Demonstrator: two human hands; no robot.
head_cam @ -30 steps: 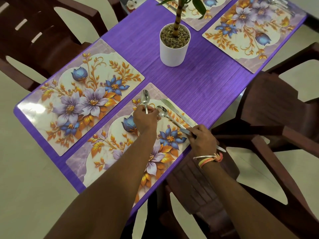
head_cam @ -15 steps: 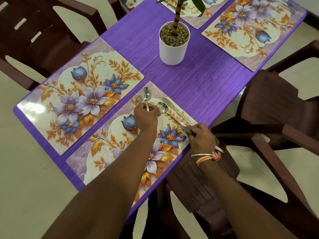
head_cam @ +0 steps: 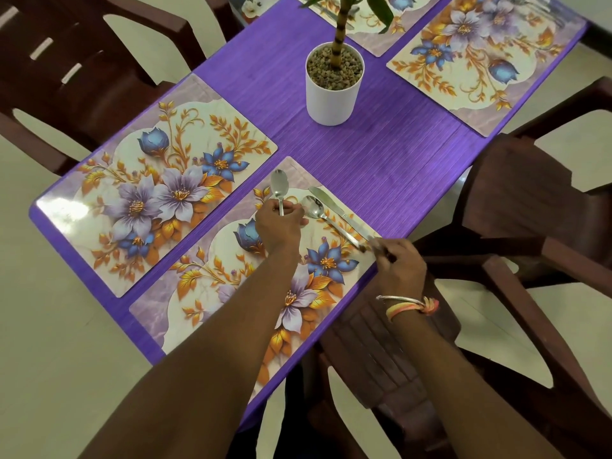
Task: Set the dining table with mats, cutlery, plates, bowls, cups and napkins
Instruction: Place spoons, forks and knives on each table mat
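**Cutlery being laid on near mat**

Cutlery is grouped at the far right end of the near mat point(head_cam: 198, 293). A knife point(head_cam: 326, 200) lies outermost, with a spoon point(head_cam: 314, 207) just beside it on its left, both flat and slanted. A second spoon point(head_cam: 279, 185) is pinched by its handle in the curled fingers of the left hand point(head_cam: 280, 225), bowl pointing far. Whether it is lifted cannot be told. The knife's handle end is pinched by the right hand point(head_cam: 400, 263); contact with the flat spoon's handle cannot be told.

Step judged: cutlery placement, early in the task, since no plates, bowls, cups or napkins are seen. Next, the held spoon likely needs to be set parallel to the others and released.

A second mat point(head_cam: 149, 210) lies to the left. A potted plant point(head_cam: 334, 94) stands mid-counter point(head_cam: 381, 154), and more mats point(head_cam: 480, 61) lie far.
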